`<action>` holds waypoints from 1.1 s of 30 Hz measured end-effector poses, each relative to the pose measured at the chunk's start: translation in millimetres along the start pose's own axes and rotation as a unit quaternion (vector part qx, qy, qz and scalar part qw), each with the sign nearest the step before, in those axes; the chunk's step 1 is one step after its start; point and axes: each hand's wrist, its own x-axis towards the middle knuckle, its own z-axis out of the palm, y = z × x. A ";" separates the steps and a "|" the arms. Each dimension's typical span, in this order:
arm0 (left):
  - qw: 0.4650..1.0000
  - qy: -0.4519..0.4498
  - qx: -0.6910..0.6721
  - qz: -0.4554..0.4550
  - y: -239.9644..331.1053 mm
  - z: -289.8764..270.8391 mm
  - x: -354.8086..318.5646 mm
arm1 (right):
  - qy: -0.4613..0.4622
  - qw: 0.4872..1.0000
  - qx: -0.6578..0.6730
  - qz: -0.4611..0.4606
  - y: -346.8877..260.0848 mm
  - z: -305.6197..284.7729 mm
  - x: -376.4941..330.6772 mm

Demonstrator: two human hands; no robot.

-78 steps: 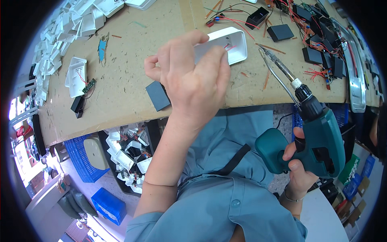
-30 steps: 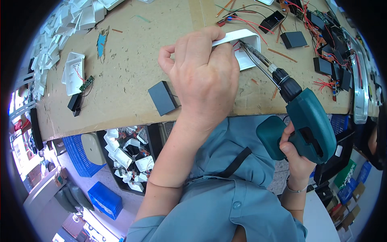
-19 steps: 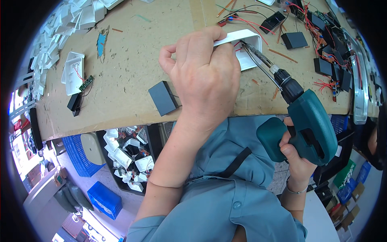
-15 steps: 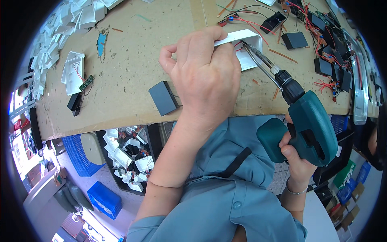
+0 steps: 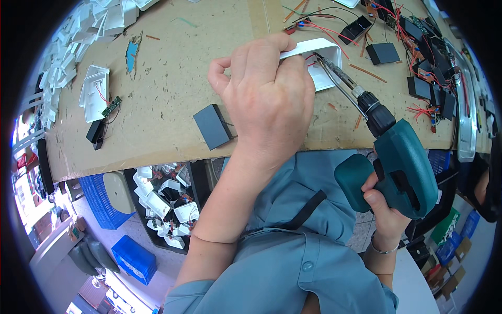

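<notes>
My left hand (image 5: pixel 269 91) is closed on the near edge of a white plastic casing (image 5: pixel 330 51), tilted up off the table. The fingertips are hidden behind the hand. In my right hand (image 5: pixel 386 209) is a green soldering gun (image 5: pixel 405 167), gripped by its handle. Its dark tip and thin side tube reach into the open casing, where a bit of red wire shows. What the tip touches there is too small to tell. A dark grey box (image 5: pixel 211 127) with thin wires lies on the table just left of my left wrist.
White casings (image 5: pixel 99 23) are heaped at the far left. An open casing (image 5: pixel 96 97) with a wired green circuit board (image 5: pixel 111 107) lies nearer. Black boxes (image 5: pixel 382 53) and red wires crowd the right. A bin of white parts (image 5: pixel 172 201) stands below the table's edge (image 5: pixel 130 166).
Hardly anything differs. The casing, my left hand and the soldering gun have shifted very slightly to the right, with the tip still inside the casing.
</notes>
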 end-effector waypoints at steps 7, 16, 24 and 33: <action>1.000 0.000 -0.002 0.000 -0.3 0.4 -0.4 | -0.012 1.000 -0.001 0.013 -10.9 5.6 0.6; 1.000 0.003 -0.010 -0.003 -0.2 0.3 -0.2 | -0.002 1.000 0.001 0.019 -11.6 8.5 -2.1; 1.000 0.004 -0.022 -0.010 0.6 0.2 -0.5 | 0.008 1.000 0.022 0.008 -11.6 11.4 -3.7; 1.000 0.005 -0.003 -0.003 0.0 0.5 -1.2 | 0.020 1.000 0.010 -0.011 -3.3 7.8 -3.4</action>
